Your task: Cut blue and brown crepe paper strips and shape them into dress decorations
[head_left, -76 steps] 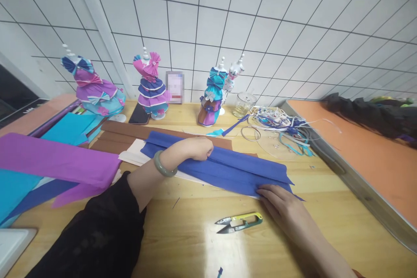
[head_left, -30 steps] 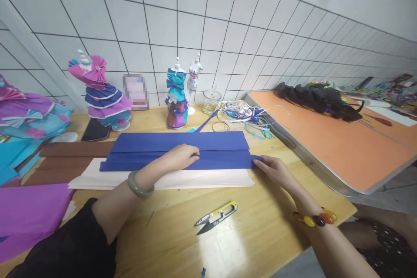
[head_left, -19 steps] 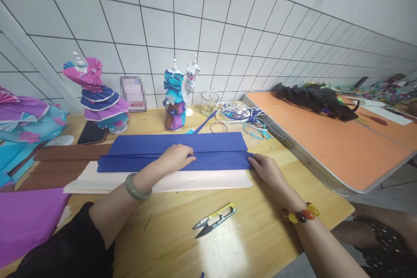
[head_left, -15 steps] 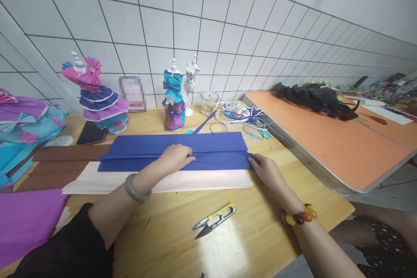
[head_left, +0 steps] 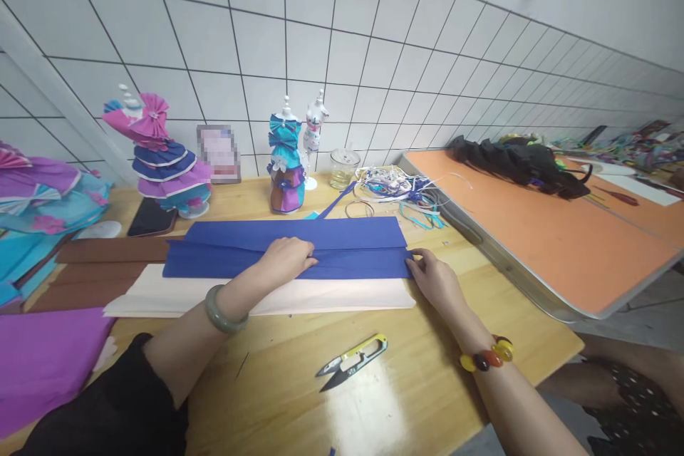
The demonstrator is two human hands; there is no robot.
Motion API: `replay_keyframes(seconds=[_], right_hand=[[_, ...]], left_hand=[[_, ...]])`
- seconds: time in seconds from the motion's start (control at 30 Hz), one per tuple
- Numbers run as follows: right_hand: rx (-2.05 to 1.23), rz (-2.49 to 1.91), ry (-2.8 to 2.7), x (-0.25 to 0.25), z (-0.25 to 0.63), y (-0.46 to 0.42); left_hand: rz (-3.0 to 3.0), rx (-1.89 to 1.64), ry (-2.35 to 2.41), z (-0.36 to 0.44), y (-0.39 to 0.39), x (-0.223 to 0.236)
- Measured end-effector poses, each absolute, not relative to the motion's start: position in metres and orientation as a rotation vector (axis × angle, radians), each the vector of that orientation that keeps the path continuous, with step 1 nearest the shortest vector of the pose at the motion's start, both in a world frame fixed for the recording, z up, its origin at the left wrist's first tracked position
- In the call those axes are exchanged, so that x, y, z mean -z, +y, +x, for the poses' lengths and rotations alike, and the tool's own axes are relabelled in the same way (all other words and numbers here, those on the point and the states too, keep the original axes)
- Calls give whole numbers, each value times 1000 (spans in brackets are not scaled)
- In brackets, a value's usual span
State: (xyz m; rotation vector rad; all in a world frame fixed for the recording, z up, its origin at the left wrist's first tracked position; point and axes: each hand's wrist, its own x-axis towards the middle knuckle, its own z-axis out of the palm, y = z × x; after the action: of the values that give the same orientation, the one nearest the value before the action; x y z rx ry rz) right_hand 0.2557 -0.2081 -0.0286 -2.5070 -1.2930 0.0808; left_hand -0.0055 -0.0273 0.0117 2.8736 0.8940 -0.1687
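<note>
A long sheet of dark blue crepe paper [head_left: 355, 231] lies across the table, with a fold running along its length. My left hand [head_left: 288, 256] is closed on the fold near the sheet's middle, thumb and fingers pinching. At the right end, my right hand [head_left: 430, 271] pinches the edge between thumb and fingers. Under the blue paper lies a cream paper strip [head_left: 342, 295], its near part showing. Thread snips [head_left: 355, 360] with a yellow handle rest on the table in front of my hands.
Brown paper [head_left: 96, 285] and purple paper [head_left: 48, 356] lie to the left. Behind stand small dress forms in paper dresses [head_left: 286, 164], a phone [head_left: 152, 217], a glass cup [head_left: 343, 169] and tangled ribbon scraps [head_left: 392, 185]. An orange table [head_left: 534, 242] adjoins at right.
The fold's left end has lifted a little and shifted away from me, and the near blue edge has drawn slightly back. Both hands keep their grip with hardly any movement.
</note>
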Motion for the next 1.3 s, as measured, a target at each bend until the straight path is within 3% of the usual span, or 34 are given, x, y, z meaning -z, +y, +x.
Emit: replay_keyframes(seconds=[1.3], right_hand=[[33,-2600,-1443,33,257,-206]], left_hand=[[2909,225,823,-14,-27,-14]])
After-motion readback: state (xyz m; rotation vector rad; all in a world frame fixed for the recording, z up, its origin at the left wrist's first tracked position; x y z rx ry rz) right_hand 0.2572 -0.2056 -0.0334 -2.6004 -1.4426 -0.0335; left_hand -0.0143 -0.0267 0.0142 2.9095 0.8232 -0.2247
